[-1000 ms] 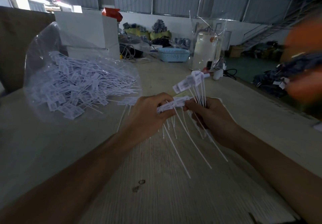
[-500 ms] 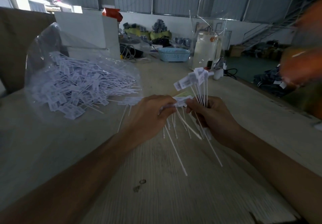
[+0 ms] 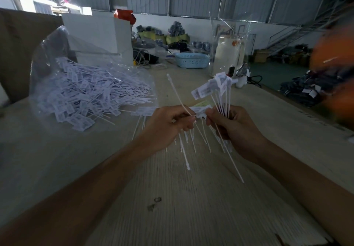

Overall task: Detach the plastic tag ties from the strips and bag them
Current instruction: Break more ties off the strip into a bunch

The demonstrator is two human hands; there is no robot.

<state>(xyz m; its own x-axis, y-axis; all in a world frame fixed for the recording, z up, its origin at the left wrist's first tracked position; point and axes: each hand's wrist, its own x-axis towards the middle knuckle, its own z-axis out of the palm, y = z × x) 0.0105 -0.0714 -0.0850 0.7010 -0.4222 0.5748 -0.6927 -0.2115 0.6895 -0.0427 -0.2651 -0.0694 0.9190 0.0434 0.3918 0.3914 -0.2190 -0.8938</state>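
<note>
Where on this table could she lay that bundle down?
Bare tabletop lies in front of both hands, between the forearms. More lies right of the right hand. The left is crowded by the clear bag of tag ties; the far end by a blue basket.

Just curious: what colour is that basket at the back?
Light blue basket, perforated sides; head view.

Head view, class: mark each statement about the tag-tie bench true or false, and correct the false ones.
1. The clear bag at the left holds a heap of loose tag ties. True.
2. The right hand is empty. False: it grips a bunch of ties with their tags pointing up.
3. The left hand grips ties too. True.
4. The blue basket sits between the two hands. False: it stands at the far end of the table.
</note>
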